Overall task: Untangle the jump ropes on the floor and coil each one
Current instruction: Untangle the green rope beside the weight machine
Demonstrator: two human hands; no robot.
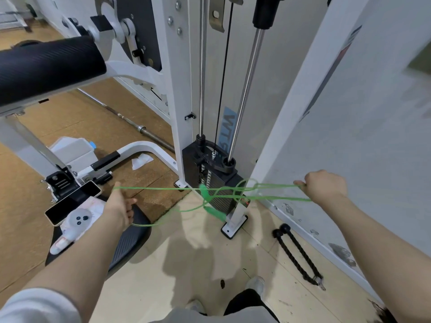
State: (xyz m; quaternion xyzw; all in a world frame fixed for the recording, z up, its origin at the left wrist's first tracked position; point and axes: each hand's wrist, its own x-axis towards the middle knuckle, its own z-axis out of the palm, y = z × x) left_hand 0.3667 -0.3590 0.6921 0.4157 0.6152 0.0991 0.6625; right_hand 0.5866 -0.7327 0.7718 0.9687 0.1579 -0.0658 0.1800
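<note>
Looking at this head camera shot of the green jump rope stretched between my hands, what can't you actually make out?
- Thin green plastic jump rope: strands overlap at the knot, so how many ropes there are is unclear.
- Right hand: seen from behind, its fingers hide the rope's path inside the fist.
- Left hand: the palm faces away; its hold is unclear.
- Green handles: motion-blurred.

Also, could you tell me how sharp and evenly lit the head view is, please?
Head view: the right edge smears with motion blur, wide-angle distortion bends the white machine frame, the green jump rope and its handles look blurred, and soft shadows of the arms fall on the pale floor.
</note>
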